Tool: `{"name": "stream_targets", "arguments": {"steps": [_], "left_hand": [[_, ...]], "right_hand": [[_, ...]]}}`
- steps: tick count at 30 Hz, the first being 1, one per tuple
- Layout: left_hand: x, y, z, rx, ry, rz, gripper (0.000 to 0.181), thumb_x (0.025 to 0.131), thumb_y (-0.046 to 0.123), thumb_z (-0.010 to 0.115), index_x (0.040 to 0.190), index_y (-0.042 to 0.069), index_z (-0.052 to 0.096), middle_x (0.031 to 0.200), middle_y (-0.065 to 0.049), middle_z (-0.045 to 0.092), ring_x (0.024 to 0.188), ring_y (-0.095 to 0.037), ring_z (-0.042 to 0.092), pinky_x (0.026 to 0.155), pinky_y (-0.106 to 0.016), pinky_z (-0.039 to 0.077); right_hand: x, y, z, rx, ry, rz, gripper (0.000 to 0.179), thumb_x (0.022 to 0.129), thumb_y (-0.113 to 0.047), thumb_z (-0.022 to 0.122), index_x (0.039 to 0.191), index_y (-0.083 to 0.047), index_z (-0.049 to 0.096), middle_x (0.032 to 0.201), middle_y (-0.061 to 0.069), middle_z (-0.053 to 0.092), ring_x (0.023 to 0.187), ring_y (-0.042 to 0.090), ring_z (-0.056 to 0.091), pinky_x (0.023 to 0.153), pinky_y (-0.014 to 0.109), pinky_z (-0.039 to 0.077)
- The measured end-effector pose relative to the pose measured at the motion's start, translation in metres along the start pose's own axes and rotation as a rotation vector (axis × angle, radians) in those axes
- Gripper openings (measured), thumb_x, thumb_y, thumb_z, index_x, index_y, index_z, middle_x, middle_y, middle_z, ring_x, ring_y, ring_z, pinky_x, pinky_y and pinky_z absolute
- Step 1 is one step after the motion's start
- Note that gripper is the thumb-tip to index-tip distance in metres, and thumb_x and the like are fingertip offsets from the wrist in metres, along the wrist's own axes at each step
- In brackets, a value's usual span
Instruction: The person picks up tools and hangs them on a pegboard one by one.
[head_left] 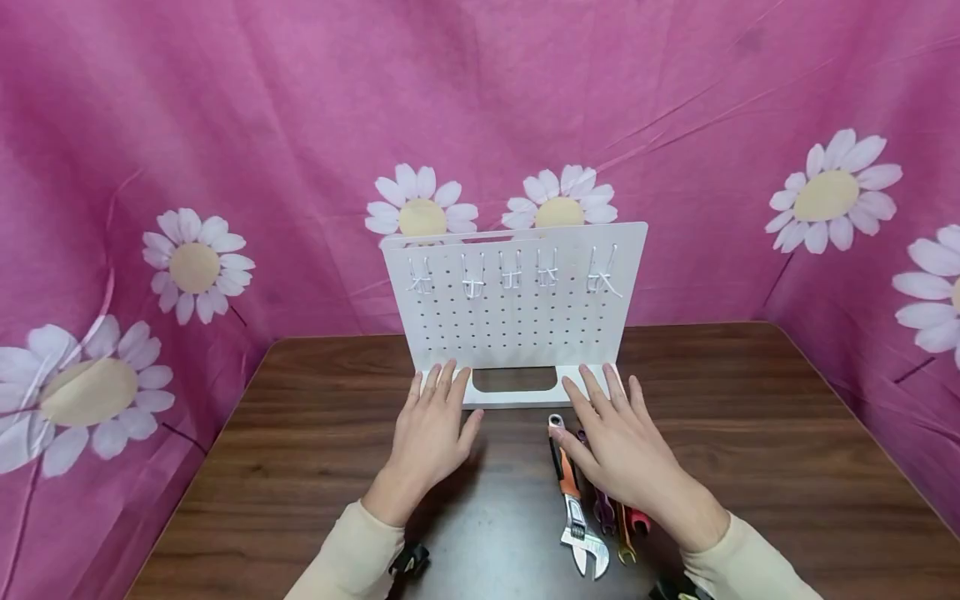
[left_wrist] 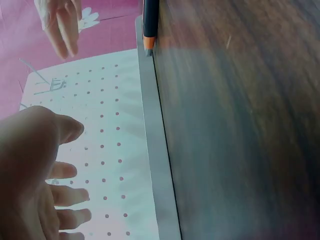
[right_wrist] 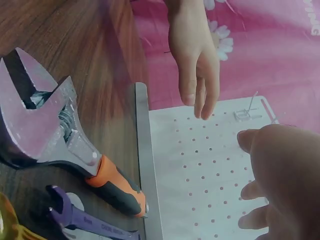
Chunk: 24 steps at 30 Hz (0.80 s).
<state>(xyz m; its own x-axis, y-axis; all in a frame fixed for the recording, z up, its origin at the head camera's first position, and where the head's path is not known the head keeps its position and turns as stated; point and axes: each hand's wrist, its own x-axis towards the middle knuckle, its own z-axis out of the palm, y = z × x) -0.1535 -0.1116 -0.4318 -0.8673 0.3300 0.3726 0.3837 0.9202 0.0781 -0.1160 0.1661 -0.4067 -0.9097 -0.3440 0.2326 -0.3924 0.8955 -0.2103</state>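
Note:
A white pegboard (head_left: 510,321) stands upright on its base, several white hooks (head_left: 512,271) fitted along its upper part. My left hand (head_left: 433,425) has its fingers stretched out over the left end of the base, palm down. Over the base's right end, my right hand (head_left: 626,454) spreads its fingers in the same way. Neither hand holds anything. Beneath and beside the right hand lie an adjustable wrench (head_left: 576,521) with an orange and black handle, a purple wrench (right_wrist: 90,220), a yellow wrench (head_left: 626,537) and a red wrench (head_left: 640,522), partly hidden by that hand.
The brown wooden table (head_left: 300,450) carries the board and tools. Behind and on both sides hangs a pink cloth (head_left: 315,108) with white daisies, close to the table's far edge. A slot (head_left: 513,379) is cut in the board's base between the hands.

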Motion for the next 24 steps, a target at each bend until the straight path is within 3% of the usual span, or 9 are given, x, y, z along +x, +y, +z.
{"name": "stream_targets", "arguments": {"steps": [5, 7, 12, 14, 19, 24], "left_hand": [[0.000, -0.005, 0.001, -0.078, 0.056, 0.015, 0.049, 0.103, 0.031, 0.069, 0.143, 0.005, 0.061, 0.143, -0.016, 0.070, 0.133, -0.034, 0.068, 0.120, -0.053, 0.047], [0.000, -0.007, 0.001, -0.109, 0.080, 0.008, 0.041, 0.102, 0.027, 0.071, 0.136, 0.006, 0.067, 0.130, -0.014, 0.077, 0.122, -0.032, 0.074, 0.110, -0.050, 0.055], [0.000, -0.012, -0.001, -0.179, 0.094, -0.047, 0.022, 0.100, 0.023, 0.072, 0.118, 0.011, 0.077, 0.102, -0.005, 0.083, 0.095, -0.030, 0.079, 0.082, -0.048, 0.062], [0.001, -0.015, -0.002, -0.217, 0.082, -0.063, 0.018, 0.101, 0.021, 0.072, 0.113, 0.012, 0.079, 0.098, -0.002, 0.083, 0.090, -0.027, 0.079, 0.077, -0.047, 0.062], [0.004, -0.025, 0.000, -0.339, 0.032, -0.072, 0.016, 0.102, 0.020, 0.071, 0.112, 0.012, 0.081, 0.105, -0.001, 0.082, 0.097, -0.024, 0.079, 0.084, -0.047, 0.062], [0.009, -0.035, 0.001, -0.429, 0.018, -0.066, 0.018, 0.102, 0.017, 0.071, 0.115, 0.008, 0.080, 0.109, -0.004, 0.082, 0.104, -0.024, 0.078, 0.095, -0.047, 0.061]], "right_hand": [[-0.004, 0.002, -0.002, 0.053, 0.003, 0.010, 0.069, 0.109, -0.049, 0.061, 0.158, -0.002, 0.052, 0.165, 0.025, 0.047, 0.158, 0.054, 0.032, 0.127, 0.073, 0.023], [-0.006, 0.004, -0.002, 0.076, 0.031, 0.010, 0.064, 0.107, -0.045, 0.065, 0.154, -0.001, 0.056, 0.161, 0.025, 0.052, 0.154, 0.052, 0.041, 0.126, 0.070, 0.031], [-0.009, 0.010, -0.001, 0.129, 0.132, 0.011, 0.048, 0.103, -0.033, 0.073, 0.140, -0.002, 0.068, 0.143, 0.020, 0.070, 0.132, 0.043, 0.067, 0.108, 0.062, 0.054], [-0.009, 0.012, 0.000, 0.152, 0.165, 0.021, 0.040, 0.102, -0.029, 0.074, 0.133, -0.004, 0.073, 0.128, 0.016, 0.077, 0.115, 0.037, 0.076, 0.096, 0.058, 0.060], [-0.012, 0.018, -0.001, 0.213, 0.206, 0.052, 0.022, 0.101, -0.022, 0.076, 0.118, -0.009, 0.079, 0.103, 0.002, 0.081, 0.085, 0.020, 0.075, 0.077, 0.049, 0.060], [-0.014, 0.024, 0.002, 0.244, 0.209, 0.063, 0.017, 0.100, -0.021, 0.076, 0.114, -0.012, 0.080, 0.100, -0.003, 0.082, 0.080, 0.014, 0.072, 0.074, 0.045, 0.059]]}}
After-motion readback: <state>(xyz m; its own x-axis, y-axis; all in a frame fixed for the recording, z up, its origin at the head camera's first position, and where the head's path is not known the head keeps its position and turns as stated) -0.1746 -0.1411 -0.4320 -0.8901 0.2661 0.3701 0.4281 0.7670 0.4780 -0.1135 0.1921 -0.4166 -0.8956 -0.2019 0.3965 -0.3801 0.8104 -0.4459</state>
